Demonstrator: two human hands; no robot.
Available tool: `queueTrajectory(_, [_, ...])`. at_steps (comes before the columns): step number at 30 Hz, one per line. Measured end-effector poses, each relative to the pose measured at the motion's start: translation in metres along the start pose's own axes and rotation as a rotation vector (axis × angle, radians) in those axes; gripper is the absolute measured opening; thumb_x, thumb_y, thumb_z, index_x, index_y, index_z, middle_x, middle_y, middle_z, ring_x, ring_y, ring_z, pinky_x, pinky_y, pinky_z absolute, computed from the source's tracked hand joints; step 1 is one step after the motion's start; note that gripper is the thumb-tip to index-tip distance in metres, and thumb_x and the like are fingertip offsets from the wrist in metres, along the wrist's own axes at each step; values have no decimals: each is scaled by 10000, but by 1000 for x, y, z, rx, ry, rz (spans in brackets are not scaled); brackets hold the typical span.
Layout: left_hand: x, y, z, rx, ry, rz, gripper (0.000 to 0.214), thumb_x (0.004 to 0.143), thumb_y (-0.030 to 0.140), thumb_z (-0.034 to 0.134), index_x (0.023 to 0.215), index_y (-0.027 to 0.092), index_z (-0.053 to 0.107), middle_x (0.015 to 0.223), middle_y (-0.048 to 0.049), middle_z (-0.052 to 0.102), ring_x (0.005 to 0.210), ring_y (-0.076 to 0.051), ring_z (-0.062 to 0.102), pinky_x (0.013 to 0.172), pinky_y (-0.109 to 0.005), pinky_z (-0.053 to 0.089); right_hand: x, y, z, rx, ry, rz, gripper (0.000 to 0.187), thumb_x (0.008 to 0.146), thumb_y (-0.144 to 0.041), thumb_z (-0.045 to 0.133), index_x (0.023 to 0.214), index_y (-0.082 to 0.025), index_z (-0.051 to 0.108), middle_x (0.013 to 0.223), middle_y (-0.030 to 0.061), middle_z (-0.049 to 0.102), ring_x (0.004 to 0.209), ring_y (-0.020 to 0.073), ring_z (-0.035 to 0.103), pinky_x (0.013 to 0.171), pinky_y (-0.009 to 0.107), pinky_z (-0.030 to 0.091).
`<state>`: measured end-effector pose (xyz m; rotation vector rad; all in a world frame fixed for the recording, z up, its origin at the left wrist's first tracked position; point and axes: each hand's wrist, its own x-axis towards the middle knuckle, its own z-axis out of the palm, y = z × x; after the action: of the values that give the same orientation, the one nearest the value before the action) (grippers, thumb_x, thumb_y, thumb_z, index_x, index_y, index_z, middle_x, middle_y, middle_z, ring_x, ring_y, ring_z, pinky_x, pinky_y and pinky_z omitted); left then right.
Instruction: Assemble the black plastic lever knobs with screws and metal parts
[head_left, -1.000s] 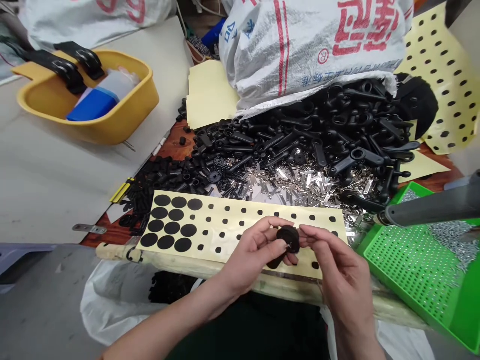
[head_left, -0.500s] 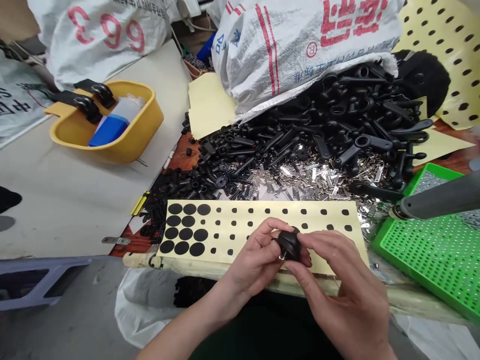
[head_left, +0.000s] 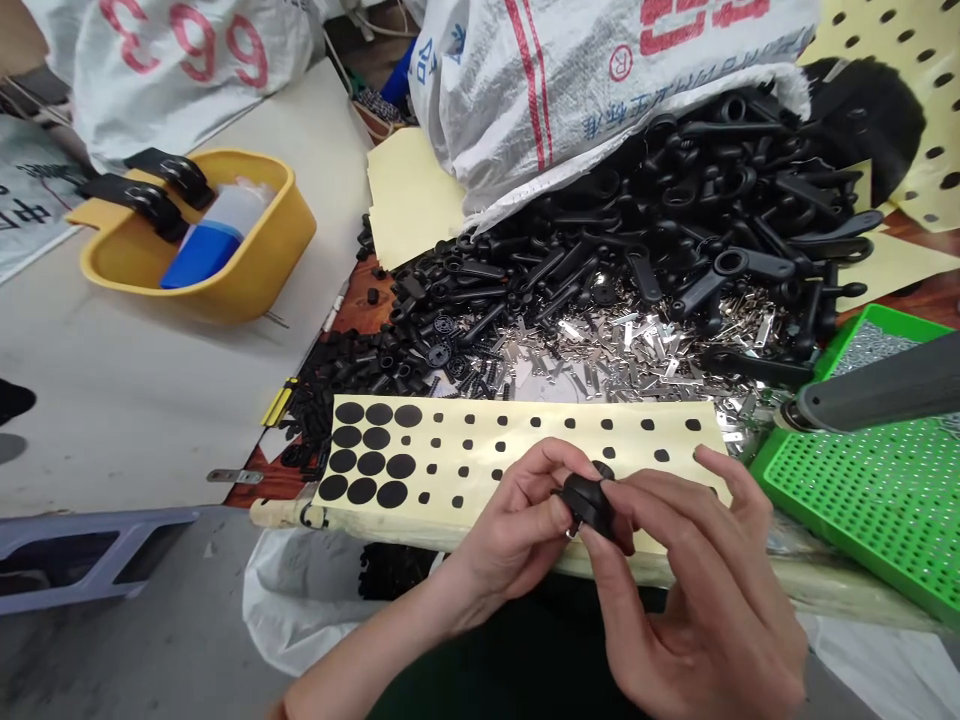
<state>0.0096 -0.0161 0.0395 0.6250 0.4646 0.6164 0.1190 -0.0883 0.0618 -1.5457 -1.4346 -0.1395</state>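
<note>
A small rounded black plastic part (head_left: 589,503) with a shiny metal bit at its lower edge is held up over the front edge of the bench. My left hand (head_left: 517,525) pinches it between thumb and fingers from the left. From the right, my right hand (head_left: 686,570) grips the same part with thumb and fingertips, one outer finger raised away. Fingers cover much of the part, so its full shape is hidden. Beneath and behind the hands lies a pale yellow sticker sheet (head_left: 481,458) with large black discs at its left and smaller dark dots across the rest.
Black plastic handles (head_left: 645,275) heap up behind, spilling from a white woven sack (head_left: 495,120). Small metal clips (head_left: 630,345) lie before them. A grey cylindrical tool (head_left: 892,385) extends over a green perforated tray (head_left: 847,480) at right. A yellow bin (head_left: 262,270) and yellow-handled tool (head_left: 279,402) are left.
The black part has tilted and shifted slightly right and down with both hands. An outer finger of my right hand has lifted away from the others. The camera view has shifted a little.
</note>
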Motion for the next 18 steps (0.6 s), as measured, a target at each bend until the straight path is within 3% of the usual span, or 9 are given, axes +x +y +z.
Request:
queueTrajectory(8, [1, 2, 0, 29, -8, -11, 329, 682, 361, 789, 864, 182, 583, 729, -12, 644, 639, -156, 639, 639, -273, 497, -5, 1, 2, 20, 7, 43, 308, 701, -98, 665, 986, -199, 604, 834, 42, 674, 776, 205, 670, 1003, 553, 401])
queueTrajectory(18, [11, -8, -14, -202, -107, -95, 313, 797, 454, 650, 959, 201, 558, 639, 0, 623, 561, -133, 599, 605, -273, 522, 10, 4, 9, 43, -36, -33, 294, 712, -203, 742, 977, -187, 616, 756, 25, 670, 669, 168, 654, 1038, 578, 354])
